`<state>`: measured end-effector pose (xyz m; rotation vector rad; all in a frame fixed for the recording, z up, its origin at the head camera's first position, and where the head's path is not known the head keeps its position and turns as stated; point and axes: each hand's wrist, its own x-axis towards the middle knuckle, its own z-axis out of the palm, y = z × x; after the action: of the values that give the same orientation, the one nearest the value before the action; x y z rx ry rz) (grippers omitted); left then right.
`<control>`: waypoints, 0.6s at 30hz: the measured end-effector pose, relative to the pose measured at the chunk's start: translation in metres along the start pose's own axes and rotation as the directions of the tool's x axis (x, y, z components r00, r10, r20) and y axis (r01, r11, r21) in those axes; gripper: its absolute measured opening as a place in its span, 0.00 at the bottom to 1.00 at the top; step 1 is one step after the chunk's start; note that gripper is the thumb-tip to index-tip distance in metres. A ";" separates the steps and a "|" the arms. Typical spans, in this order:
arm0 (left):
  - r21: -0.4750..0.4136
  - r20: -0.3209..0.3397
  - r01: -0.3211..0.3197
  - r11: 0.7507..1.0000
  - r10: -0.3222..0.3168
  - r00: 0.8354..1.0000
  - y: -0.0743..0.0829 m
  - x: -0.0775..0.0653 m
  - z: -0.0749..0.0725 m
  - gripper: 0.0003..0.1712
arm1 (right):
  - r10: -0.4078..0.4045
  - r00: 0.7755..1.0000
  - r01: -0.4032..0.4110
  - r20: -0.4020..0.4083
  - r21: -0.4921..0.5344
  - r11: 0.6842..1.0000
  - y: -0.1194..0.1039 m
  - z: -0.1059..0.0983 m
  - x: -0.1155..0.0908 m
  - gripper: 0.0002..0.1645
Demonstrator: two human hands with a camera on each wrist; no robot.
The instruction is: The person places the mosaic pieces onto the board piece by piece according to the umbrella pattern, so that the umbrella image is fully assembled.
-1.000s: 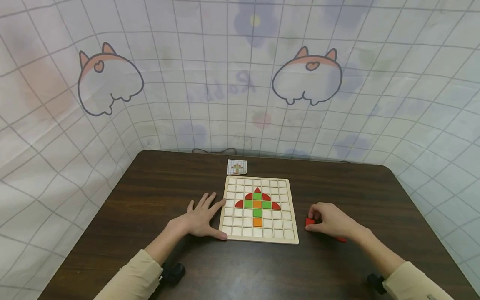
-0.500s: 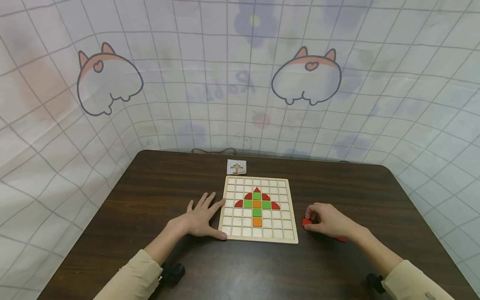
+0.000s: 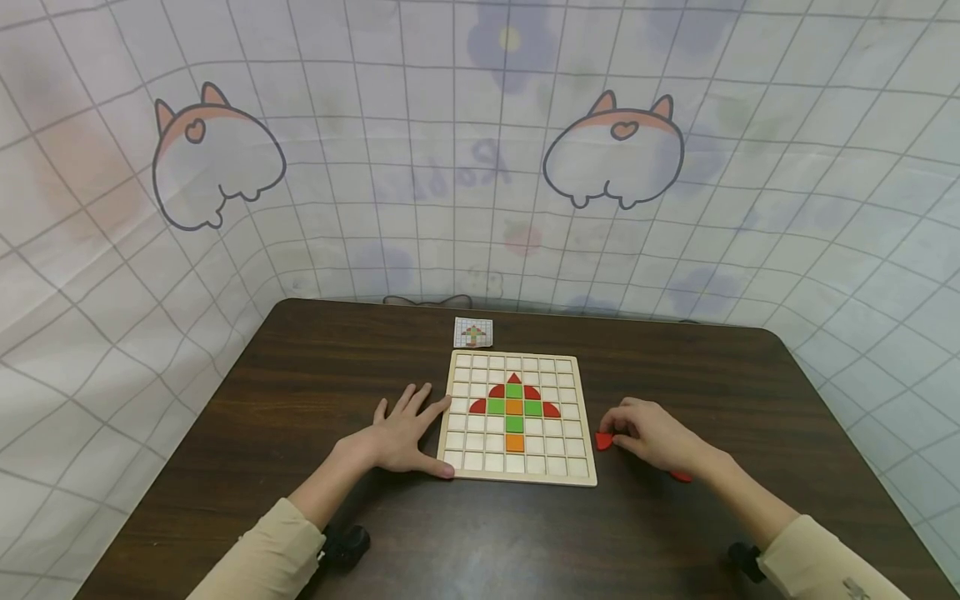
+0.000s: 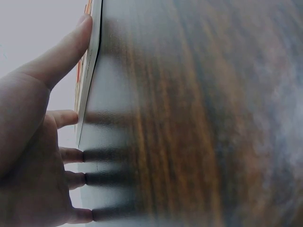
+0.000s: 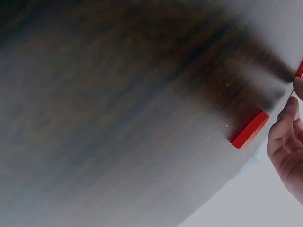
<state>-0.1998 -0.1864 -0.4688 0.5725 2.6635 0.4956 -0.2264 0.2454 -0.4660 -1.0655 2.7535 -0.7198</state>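
Note:
A square wooden grid board (image 3: 525,478) lies mid-table, with red, green and orange tiles set in a rocket-like pattern. My left hand (image 3: 390,437) is spread beside it, thumb and index finger touching its left edge; in the left wrist view the straight thumb (image 4: 66,54) lies along the rim. Just right of the board, my right hand (image 3: 656,435) pinches a red tile (image 3: 604,442) with one rounded side, its far part covered by the fingertips. Another red tile (image 3: 681,477) lies on the table, partly hidden by the right wrist; the right wrist view shows this tile (image 5: 250,131) too.
A small printed card (image 3: 473,333) with a similar tile pattern lies behind the board. The dark wooden table (image 3: 360,350) ends at a white gridded curtain (image 3: 337,167). A black wrist device (image 3: 347,547) hangs under the left forearm.
My right hand has moved slightly left with the red tile, closer to the board's right edge, and the tile has turned. The left hand stays where it was.

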 end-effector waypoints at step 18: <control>0.009 0.001 0.003 1.000 -0.003 1.000 0.001 -0.001 0.000 0.66 | 0.196 0.980 -0.198 -0.043 -0.039 0.979 -0.009 0.010 0.005 0.19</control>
<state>-0.1982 -0.1858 -0.4680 0.5715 2.6666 0.4820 -0.2216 0.2323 -0.4705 -0.7772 2.8661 -0.6632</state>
